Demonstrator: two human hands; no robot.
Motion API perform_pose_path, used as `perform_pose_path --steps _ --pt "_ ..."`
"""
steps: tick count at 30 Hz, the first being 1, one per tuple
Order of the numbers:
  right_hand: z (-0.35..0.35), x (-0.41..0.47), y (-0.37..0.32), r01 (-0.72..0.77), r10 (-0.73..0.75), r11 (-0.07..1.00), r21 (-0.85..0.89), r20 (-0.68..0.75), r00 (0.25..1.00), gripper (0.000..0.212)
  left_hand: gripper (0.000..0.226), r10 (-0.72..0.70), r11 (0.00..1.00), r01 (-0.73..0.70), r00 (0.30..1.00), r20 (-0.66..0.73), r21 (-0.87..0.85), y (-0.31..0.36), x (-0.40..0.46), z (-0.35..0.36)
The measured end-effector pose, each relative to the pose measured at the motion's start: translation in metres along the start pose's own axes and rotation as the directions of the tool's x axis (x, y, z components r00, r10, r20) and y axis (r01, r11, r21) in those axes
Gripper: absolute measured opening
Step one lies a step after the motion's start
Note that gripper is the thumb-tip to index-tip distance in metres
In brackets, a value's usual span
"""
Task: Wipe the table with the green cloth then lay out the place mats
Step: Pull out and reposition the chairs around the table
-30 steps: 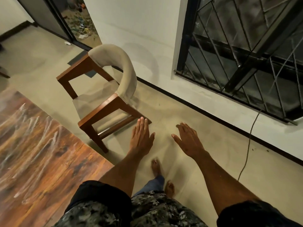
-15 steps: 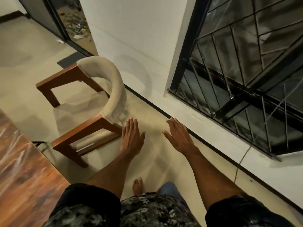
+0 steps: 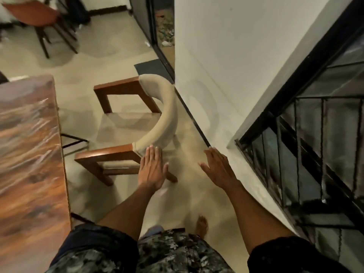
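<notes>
Bare counter (image 3: pixel 29 150) at left, no cloth or mats visible (task seemingly unstarted); left hand (image 3: pixel 152 170) and right hand (image 3: pixel 218 170) spread, holding nothing.

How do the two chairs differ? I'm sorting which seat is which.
The near chair has a beige padded curved back and square wooden arms; the far chair shows a brown back and thin dark legs. The near one stands beside the table, the far one farther off. Both stand upright.

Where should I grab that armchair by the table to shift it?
Take the armchair by its curved padded backrest, coming from behind, where the open left hand hovers. The rounded top rail faces you; the wooden arms run away toward the table.
</notes>
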State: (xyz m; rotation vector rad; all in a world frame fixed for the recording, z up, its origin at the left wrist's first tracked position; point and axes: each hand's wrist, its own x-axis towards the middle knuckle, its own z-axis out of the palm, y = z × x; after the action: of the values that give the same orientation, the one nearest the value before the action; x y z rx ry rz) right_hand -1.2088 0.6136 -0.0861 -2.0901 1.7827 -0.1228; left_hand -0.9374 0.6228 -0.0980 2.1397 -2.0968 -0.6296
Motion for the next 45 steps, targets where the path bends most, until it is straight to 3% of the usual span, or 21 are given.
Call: perform_pose_path --steps 6,9,14,18,22,28,33,38,41,45 --pt "-0.015 0.072 -0.004 0.214 -0.212 0.977 -0.014 0.089 0.973 0.068 0.079 -0.193 0.981 0.193 0.98 -0.045 -0.01 0.007 0.007 0.001" --pt "-0.011 0.107 -0.013 0.329 -0.322 0.944 -0.036 0.135 0.937 0.061 0.08 -0.251 0.968 0.252 0.967 -0.052 0.007 -0.003 0.019 -0.001" --pt "-0.022 0.162 -0.018 0.41 -0.402 0.912 -0.03 0.141 0.905 0.066 0.079 -0.334 0.942 0.335 0.941 -0.057 0.023 -0.017 0.063 -0.011" --pt "-0.05 0.208 0.002 0.446 -0.433 0.892 -0.069 0.147 0.889 0.066 0.079 -0.336 0.941 0.333 0.941 -0.051 -0.054 0.004 0.118 -0.021" --pt "-0.071 0.25 0.017 0.447 -0.429 0.887 -0.116 0.157 0.89 0.067 0.081 -0.238 0.969 0.232 0.969 -0.069 -0.085 0.021 0.16 -0.03" --pt "-0.08 0.324 -0.013 0.564 -0.536 0.815 -0.13 0.197 0.821 0.074 0.083 -0.376 0.922 0.362 0.923 -0.088 -0.14 0.007 0.196 -0.057" --pt "-0.069 0.378 -0.039 0.712 -0.643 0.68 -0.174 0.326 0.693 0.079 0.085 -0.509 0.856 0.498 0.859 -0.052 -0.14 -0.005 0.187 -0.036" --pt "-0.06 0.435 -0.06 0.822 -0.701 0.548 -0.153 0.451 0.551 0.09 0.088 -0.668 0.738 0.654 0.743 -0.044 -0.163 -0.002 0.191 -0.026" --pt "-0.058 0.471 -0.061 0.87 -0.725 0.478 -0.122 0.504 0.469 0.096 0.094 -0.718 0.686 0.694 0.694 -0.055 -0.218 0.017 0.211 -0.028" --pt "-0.049 0.496 -0.048 0.927 -0.727 0.365 -0.09 0.593 0.344 0.101 0.108 -0.734 0.639 0.697 0.679 0.013 -0.327 0.047 0.224 -0.014"
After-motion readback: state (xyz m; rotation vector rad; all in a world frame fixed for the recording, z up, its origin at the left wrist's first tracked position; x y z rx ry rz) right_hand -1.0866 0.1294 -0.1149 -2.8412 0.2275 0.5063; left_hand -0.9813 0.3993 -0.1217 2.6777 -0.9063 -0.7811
